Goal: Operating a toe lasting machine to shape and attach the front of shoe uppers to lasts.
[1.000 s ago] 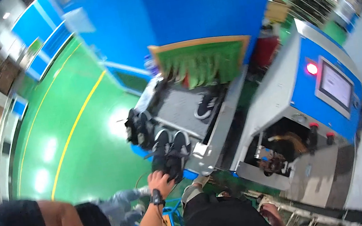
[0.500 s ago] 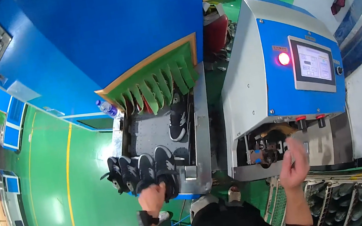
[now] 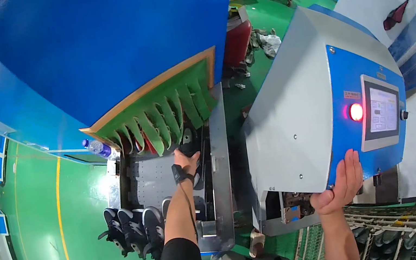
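My left hand [image 3: 187, 161] reaches over the conveyor bed [image 3: 151, 179] to a black-and-grey shoe [image 3: 187, 145] at the green flaps [image 3: 162, 118]. Thumb and fingers close round the shoe's upper, while my wrist and forearm cover much of the rest. Several more black-and-grey shoes [image 3: 131, 225] stand side by side at the bed's near end, some partly behind my left arm. My right hand [image 3: 341, 185] is open, fingers extended upward and thumb apart, at the lower front edge of the white-and-blue machine [image 3: 291, 132]. It holds nothing.
A lit red button [image 3: 356, 112] and a screen [image 3: 381, 111] face me on the machine. A bottle with a purple-blue cap [image 3: 98, 147] rests beside the flaps. Wire racks of shoes [image 3: 395, 231] stand at lower right. A blue housing [image 3: 116, 40] rises behind the conveyor.
My left hand has left the near row of shoes and moved forward to the shoe by the flaps. My right hand has shifted to the machine's lower front edge. The view has moved too.
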A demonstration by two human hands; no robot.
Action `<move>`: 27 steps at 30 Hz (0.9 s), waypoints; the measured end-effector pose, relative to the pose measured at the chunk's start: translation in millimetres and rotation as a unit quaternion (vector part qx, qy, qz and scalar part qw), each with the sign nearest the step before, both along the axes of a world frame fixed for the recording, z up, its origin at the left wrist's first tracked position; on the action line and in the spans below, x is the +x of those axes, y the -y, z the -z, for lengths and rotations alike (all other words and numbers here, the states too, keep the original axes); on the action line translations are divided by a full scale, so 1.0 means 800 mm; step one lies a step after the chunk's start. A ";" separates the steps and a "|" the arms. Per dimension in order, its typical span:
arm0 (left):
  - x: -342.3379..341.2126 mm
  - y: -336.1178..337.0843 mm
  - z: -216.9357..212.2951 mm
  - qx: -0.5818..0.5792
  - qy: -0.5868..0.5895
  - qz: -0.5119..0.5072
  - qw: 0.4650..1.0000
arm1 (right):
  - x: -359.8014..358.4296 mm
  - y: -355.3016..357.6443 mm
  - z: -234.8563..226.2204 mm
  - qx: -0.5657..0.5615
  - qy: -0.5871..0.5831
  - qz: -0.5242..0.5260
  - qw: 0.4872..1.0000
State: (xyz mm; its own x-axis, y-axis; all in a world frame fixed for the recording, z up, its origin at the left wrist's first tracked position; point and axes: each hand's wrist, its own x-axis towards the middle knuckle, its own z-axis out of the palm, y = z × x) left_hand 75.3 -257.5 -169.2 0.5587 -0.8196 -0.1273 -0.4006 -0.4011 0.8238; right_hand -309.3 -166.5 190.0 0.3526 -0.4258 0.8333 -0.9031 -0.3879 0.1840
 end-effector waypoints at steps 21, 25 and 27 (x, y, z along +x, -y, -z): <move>-0.282 -0.376 -0.404 -0.044 -0.461 0.230 0.856 | -0.042 -0.193 0.017 0.542 0.629 -0.405 0.383; -0.358 -0.377 -0.414 -0.062 -0.249 0.159 0.953 | -0.099 -0.212 -0.016 0.528 0.592 -0.363 0.488; -0.373 -0.380 -0.410 -0.065 -0.084 0.209 0.972 | -0.116 -0.232 -0.023 0.484 0.513 -0.292 0.646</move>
